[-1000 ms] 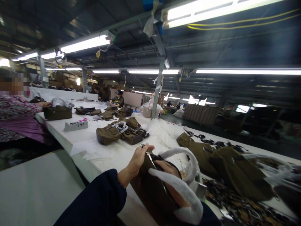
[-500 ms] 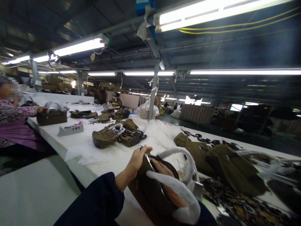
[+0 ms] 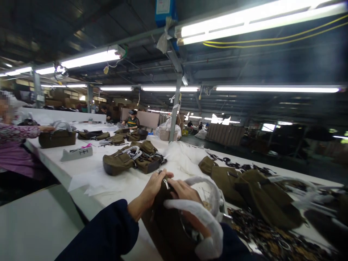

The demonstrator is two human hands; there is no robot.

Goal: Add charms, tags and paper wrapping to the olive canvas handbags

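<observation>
A dark olive-brown handbag (image 3: 167, 228) stands tilted in front of me at the table's near edge. Its two handles (image 3: 194, 208) are wrapped in whitish plastic. My left hand (image 3: 149, 192) grips the far end of the bag, thumb and fingers closed around the end of the zipper. Reaching through between the handles, my right hand (image 3: 187, 192) has its fingers bent over the top edge close to the metal zipper pull (image 3: 166, 183). The right fingertips are partly hidden, and the handle covers part of that wrist.
On the white table (image 3: 108, 194), several olive bags (image 3: 119, 161) lie beyond my hands. More bag pieces (image 3: 261, 195) and a heap of dark straps and hardware (image 3: 274, 232) are at right. A grey holder (image 3: 77, 153) stands left, near a co-worker (image 3: 16, 145) touching another bag.
My right hand has come up from the bag's opening to the zipper end, beside my left hand. The gaping top looks more closed at that end. My left hand keeps its grip.
</observation>
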